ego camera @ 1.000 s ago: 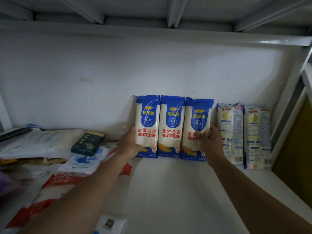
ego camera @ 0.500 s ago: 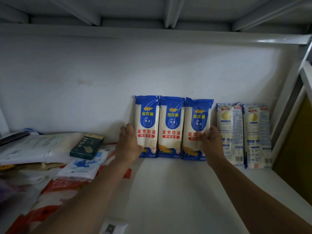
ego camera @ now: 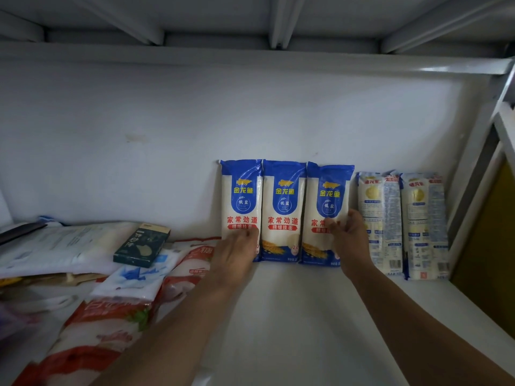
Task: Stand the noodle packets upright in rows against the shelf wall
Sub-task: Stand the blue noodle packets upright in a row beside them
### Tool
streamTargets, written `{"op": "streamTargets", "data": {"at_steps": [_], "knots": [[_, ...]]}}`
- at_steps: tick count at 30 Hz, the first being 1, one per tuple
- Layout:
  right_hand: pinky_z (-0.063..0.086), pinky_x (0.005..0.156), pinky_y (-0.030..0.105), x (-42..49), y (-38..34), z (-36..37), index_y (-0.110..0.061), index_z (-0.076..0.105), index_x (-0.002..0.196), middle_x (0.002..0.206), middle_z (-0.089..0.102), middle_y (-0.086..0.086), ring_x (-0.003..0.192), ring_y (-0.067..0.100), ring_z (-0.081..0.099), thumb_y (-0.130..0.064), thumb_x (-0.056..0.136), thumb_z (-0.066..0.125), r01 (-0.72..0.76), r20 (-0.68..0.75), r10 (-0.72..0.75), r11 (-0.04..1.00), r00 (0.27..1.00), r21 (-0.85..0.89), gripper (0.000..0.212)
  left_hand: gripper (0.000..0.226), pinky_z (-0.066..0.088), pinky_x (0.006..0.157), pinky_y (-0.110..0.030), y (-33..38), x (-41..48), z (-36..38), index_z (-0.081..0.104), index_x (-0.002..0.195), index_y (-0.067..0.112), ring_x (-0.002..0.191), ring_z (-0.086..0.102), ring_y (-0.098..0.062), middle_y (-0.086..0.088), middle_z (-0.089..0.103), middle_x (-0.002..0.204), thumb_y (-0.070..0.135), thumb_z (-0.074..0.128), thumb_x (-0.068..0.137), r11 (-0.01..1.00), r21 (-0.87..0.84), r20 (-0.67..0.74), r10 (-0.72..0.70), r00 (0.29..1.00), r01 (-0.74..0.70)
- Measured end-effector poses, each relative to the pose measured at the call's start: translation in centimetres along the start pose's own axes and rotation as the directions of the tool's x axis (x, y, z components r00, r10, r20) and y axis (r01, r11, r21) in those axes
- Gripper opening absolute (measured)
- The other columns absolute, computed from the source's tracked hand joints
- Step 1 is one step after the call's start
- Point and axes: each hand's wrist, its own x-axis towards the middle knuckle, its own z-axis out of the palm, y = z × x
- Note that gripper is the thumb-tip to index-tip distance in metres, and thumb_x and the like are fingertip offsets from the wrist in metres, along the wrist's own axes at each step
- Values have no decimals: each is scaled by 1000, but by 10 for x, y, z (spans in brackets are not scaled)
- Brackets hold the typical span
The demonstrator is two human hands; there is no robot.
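Three blue-and-white noodle packets stand upright side by side against the white shelf wall [ego camera: 250, 121]: the left packet [ego camera: 241, 199], the middle packet [ego camera: 283, 213] and the right packet [ego camera: 327, 201]. Two paler noodle packets [ego camera: 379, 218] [ego camera: 425, 221] stand upright to their right. My left hand [ego camera: 237, 252] lies flat against the lower part of the left packet. My right hand [ego camera: 349, 238] has its fingers around the right edge of the right blue packet, at mid height.
A pile of bags lies flat on the left of the shelf: red-and-white sugar bags [ego camera: 111, 316], a white-and-blue bag [ego camera: 136, 277] and a dark green box [ego camera: 142, 245] on top. A metal upright [ego camera: 473, 174] bounds the right end.
My left hand has shifted right, from the left packet's outer edge onto its front. My right hand stays on the right blue packet. The packets have not visibly moved.
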Motion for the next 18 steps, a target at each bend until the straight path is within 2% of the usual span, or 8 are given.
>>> {"op": "streamTargets", "data": {"at_steps": [4, 7, 9, 13, 18], "knots": [[59, 69, 31, 1, 1, 1, -17, 54, 126, 122, 69, 1, 104, 14, 69, -17, 98, 67, 15, 6, -15, 1000, 1000, -15, 31, 38, 53, 96, -36, 1, 1, 9, 51, 130, 16, 121, 59, -20, -5, 60, 133, 26, 65, 96, 998, -55, -25, 15, 1000, -16], [62, 75, 38, 2, 2, 1, -17, 54, 125, 121, 70, 1, 106, 17, 71, -17, 98, 67, 17, 2, -17, 1000, 1000, -5, 30, 43, 53, 99, -38, -1, 0, 11, 51, 133, 17, 124, 58, -21, -4, 61, 134, 28, 68, 94, 996, -77, -23, 50, 999, -51], [63, 80, 43, 3, 2, 1, -16, 55, 125, 122, 70, 2, 107, 18, 71, -16, 98, 67, 20, -9, -20, 1000, 1000, 3, 30, 39, 54, 98, -38, 2, -2, 11, 54, 131, 17, 122, 58, -21, -4, 60, 130, 20, 66, 95, 991, -65, -42, 111, 993, -113], [63, 80, 44, 5, 4, 3, -18, 54, 126, 122, 70, 1, 107, 18, 70, -19, 98, 66, 20, -26, -21, 999, 999, -30, 30, 33, 52, 100, -37, 10, -7, 13, 59, 127, 15, 119, 54, -21, -3, 55, 124, 11, 64, 94, 975, -70, -52, 208, 977, -211], [63, 83, 50, 7, 1, 2, -18, 53, 123, 116, 66, -3, 107, 21, 69, -24, 99, 65, 3, 41, 4, 989, 999, -150, 28, 32, 49, 101, -38, 17, -10, 17, 63, 123, 15, 120, 48, -20, -1, 55, 123, 9, 63, 92, 972, -86, -18, 219, 975, -220]]}}
